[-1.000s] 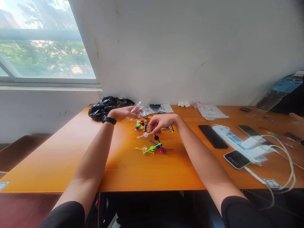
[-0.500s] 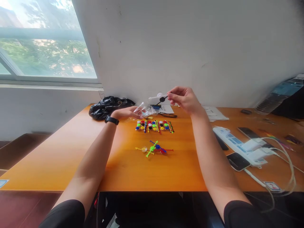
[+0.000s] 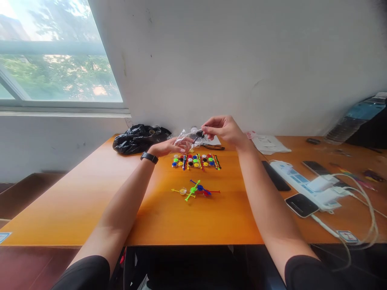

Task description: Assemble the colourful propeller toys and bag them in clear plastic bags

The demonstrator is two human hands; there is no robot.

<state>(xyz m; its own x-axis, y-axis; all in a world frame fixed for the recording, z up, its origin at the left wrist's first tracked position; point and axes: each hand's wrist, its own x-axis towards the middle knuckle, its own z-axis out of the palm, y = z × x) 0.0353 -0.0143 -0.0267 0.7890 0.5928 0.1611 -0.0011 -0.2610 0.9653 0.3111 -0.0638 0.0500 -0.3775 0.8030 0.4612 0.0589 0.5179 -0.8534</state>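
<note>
My left hand (image 3: 169, 147), palm turned up, holds a clear plastic bag (image 3: 182, 138) by its near side. My right hand (image 3: 222, 129) pinches a black spinner arrow (image 3: 199, 134) by one end, at the bag's right side. A white piece shows beside it, partly blurred by the plastic; whether the black arrow lies inside the bag I cannot tell. Below the hands are rows of colored round pieces (image 3: 190, 163) with bundles of thin arrow sticks (image 3: 217, 161). Nearer me lie a green spinner arrow (image 3: 192, 191), a yellow one (image 3: 183, 191) and overlapping blue and red ones (image 3: 206, 192).
A black plastic bag (image 3: 139, 139) lies at the table's back left, against the wall. On the right are a power strip (image 3: 298, 181) with chargers and cables, phones (image 3: 301, 205), papers (image 3: 270, 143) and a large water bottle (image 3: 353, 121).
My right hand has moved left and slightly down, bringing the black and white pieces to the clear bag. My left hand has shifted a little right with the bag.
</note>
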